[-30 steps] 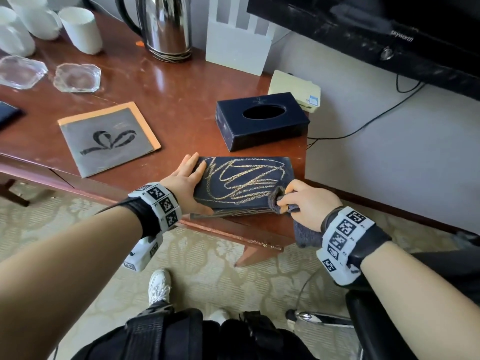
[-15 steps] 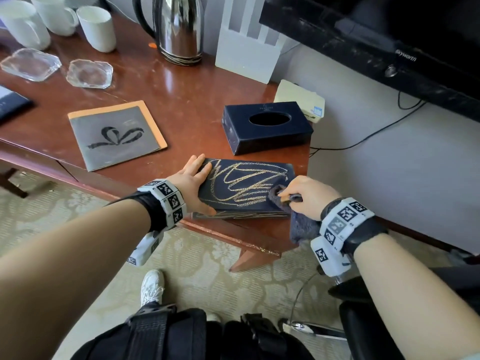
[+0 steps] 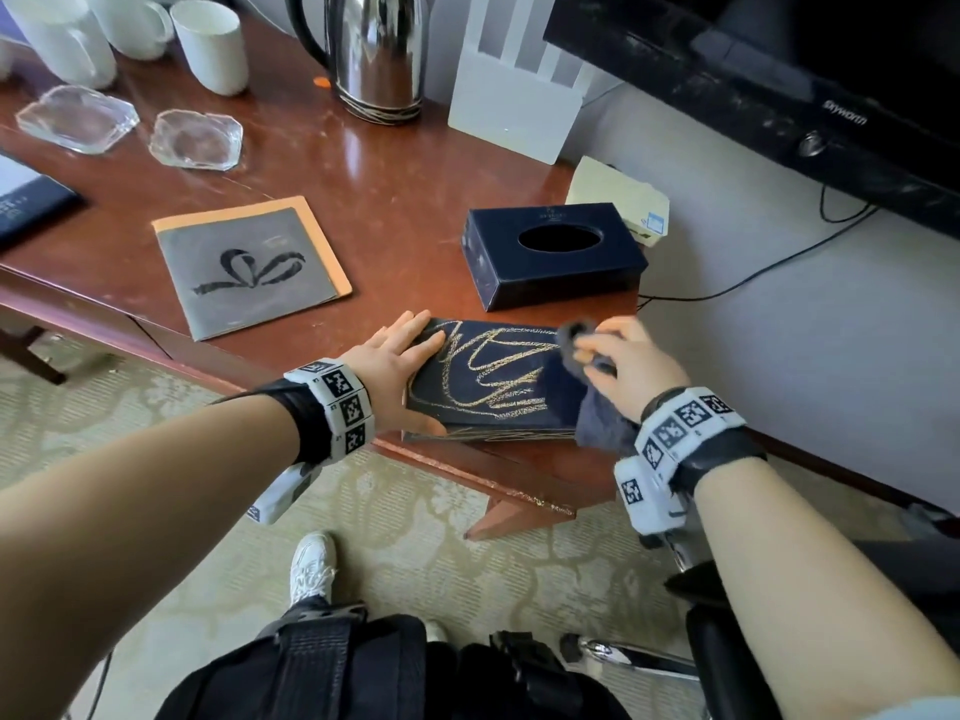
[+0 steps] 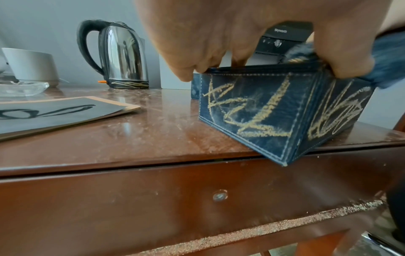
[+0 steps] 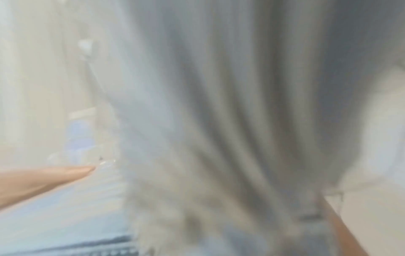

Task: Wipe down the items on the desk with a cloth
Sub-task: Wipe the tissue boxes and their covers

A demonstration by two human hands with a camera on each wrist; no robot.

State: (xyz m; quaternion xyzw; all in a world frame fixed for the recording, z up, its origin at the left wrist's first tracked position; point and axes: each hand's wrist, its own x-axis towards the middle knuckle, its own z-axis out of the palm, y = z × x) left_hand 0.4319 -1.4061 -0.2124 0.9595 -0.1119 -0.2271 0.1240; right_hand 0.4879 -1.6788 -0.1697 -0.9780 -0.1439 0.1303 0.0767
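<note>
Navy leather with gold scribbles — that is the box (image 3: 488,376) I am cleaning, and it sits at the near right corner of the desk (image 3: 363,200), one bottom corner poking out past the edge in the left wrist view. My left hand (image 3: 387,363) lies flat on its left end, fingers straight and spread over the lid with the thumb down the near side; I judge that it is there to pin the box so it cannot skid off the edge while I rub. My right hand (image 3: 621,363) pinches the grey cloth (image 3: 597,423) bunched against the far right part of the lid, and the loose end hangs down over the box's right side. The right wrist view is nearly all blurred cloth, so I cannot read the fingers from there.

Behind the box stands a dark blue tissue holder (image 3: 550,254) — its oval slot looks black, and I cannot tell whether any tissue is inside. My box is closed, its contents hidden. Further back are white mugs (image 3: 210,46), two glass dishes (image 3: 197,140) holding nothing I can see, a steel kettle (image 3: 379,54) and a grey booklet (image 3: 249,265), all still to wipe, I think.
</note>
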